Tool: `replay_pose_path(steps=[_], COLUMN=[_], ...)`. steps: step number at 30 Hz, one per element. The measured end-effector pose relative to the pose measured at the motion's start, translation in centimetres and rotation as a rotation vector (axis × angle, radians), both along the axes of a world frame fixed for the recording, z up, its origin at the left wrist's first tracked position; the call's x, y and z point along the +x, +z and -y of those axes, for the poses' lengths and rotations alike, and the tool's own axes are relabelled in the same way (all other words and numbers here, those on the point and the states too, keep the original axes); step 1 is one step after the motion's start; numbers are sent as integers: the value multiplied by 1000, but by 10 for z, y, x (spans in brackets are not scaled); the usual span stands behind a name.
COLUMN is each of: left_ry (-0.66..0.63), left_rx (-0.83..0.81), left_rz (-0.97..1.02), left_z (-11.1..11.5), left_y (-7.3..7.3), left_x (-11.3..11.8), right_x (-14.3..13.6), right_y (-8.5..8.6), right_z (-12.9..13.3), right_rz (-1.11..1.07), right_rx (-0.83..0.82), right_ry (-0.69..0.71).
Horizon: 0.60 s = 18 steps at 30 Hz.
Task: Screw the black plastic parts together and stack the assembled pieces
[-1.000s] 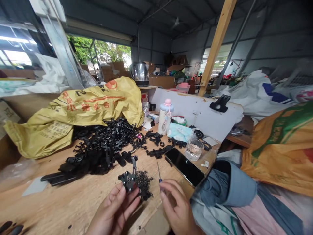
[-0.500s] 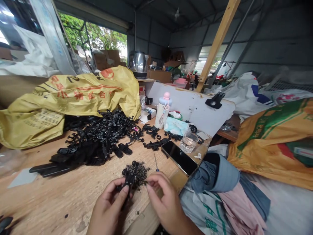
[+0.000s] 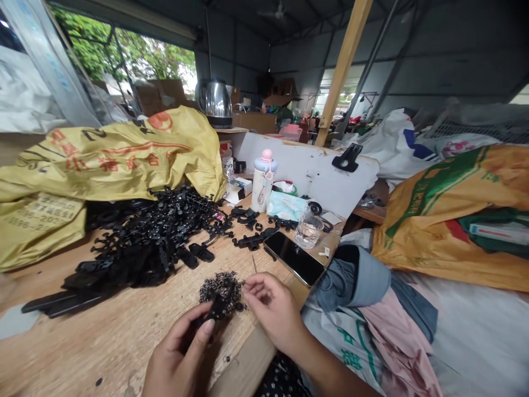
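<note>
My left hand [image 3: 182,344] is closed around a black plastic part [image 3: 215,305], held tilted over the wooden table. Just beyond that part lies a small heap of tiny dark screws [image 3: 221,284]. My right hand [image 3: 273,303] is at the heap's right edge, thumb and fingertips pinched together. Whatever sits between those fingertips is too small to make out. A thin screwdriver shaft [image 3: 254,263] shows just past my right fingers, its handle hidden behind them.
A large pile of black plastic parts [image 3: 165,231] spreads at left, before a yellow sack [image 3: 136,154]. A phone [image 3: 295,258], a glass [image 3: 308,230] and a bottle [image 3: 262,184] stand or lie beyond my right hand. Clothes [image 3: 363,292] hang by the table's right edge.
The view has turned slightly, shifting the scene left. The black part in my left hand has tilted and lowered towards the screws. My right hand now covers the screwdriver's handle.
</note>
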<state>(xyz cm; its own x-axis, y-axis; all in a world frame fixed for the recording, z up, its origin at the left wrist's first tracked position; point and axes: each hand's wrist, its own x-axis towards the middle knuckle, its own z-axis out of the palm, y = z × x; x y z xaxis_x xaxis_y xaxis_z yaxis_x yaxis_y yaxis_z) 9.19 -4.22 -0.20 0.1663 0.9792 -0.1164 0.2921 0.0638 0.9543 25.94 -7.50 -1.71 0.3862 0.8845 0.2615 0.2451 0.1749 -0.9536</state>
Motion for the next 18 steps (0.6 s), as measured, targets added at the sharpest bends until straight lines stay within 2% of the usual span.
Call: replay_pose_path(steps=[2,3,5,8,12,15,18], left_ry=[1,-6,-47,-98,-81,6,13], left_rx=[33,53,84,72,-61,-174,-305], left_rz=[-43,-59,-78,-1,180,272,390], left_z=[-1,-1,-1,1,1,0,0], left_y=[-6,-8,-11,-12,-7,-3,1], left_x=[-2,-2,-2,1,3,0,-4], right_x=[1,1,1,4,13,20,26], right_y=[6,11,20,32,41,50,64], right_z=[8,11,14,7,-13,-26,-39], right_rz=[240,372,634,913,1081,1121,1151], right_rx=[128,193,273,247,171,192,175], right_ry=[-49,-9,151,368,503,567,665])
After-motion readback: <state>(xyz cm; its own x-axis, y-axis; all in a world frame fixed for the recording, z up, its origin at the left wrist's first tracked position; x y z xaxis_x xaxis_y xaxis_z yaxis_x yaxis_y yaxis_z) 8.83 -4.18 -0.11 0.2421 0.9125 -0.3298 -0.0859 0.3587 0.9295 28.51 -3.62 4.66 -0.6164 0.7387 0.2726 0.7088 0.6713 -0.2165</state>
